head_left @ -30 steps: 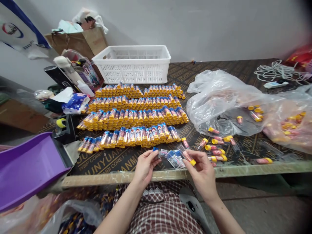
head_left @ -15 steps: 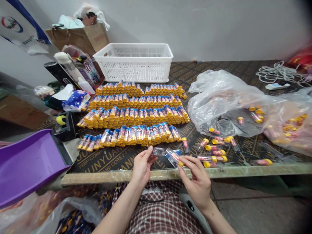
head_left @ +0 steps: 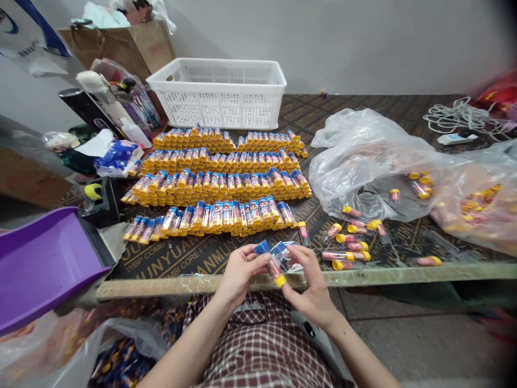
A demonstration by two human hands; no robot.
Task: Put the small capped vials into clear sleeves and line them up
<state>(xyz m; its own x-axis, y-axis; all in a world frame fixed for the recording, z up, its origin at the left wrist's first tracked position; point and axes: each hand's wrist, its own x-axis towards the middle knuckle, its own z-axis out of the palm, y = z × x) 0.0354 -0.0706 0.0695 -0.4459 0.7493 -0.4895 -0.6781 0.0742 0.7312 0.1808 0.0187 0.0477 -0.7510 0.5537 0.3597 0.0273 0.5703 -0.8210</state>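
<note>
My left hand (head_left: 238,272) pinches a small clear tube (head_left: 276,267) with pink contents and a yellow cap pointing toward me. Something blue shows at the tube's far end; whether it is a sleeve or part of a label I cannot tell. My right hand (head_left: 309,283) is just right of the tube, thumb and fingers apart. Its fingertips are by blue printed pieces (head_left: 280,252) near the table edge, and whether they touch them is unclear. Beyond lie stacked rows of blue-labelled tubes with yellow caps (head_left: 226,213). Loose unlabelled tubes (head_left: 351,238) lie to the right.
A white plastic basket (head_left: 218,99) stands behind the rows. Clear plastic bags (head_left: 363,148) holding tubes spread at the right, before a coiled white cable (head_left: 456,119). At left are a purple dustpan (head_left: 40,264), a tape dispenser (head_left: 103,202) and bottles. Bagged tubes (head_left: 121,364) sit below the table.
The tube has passed from my right hand to my left and now has blue at its far end. My right fingers have spread apart. The view has shifted slightly.
</note>
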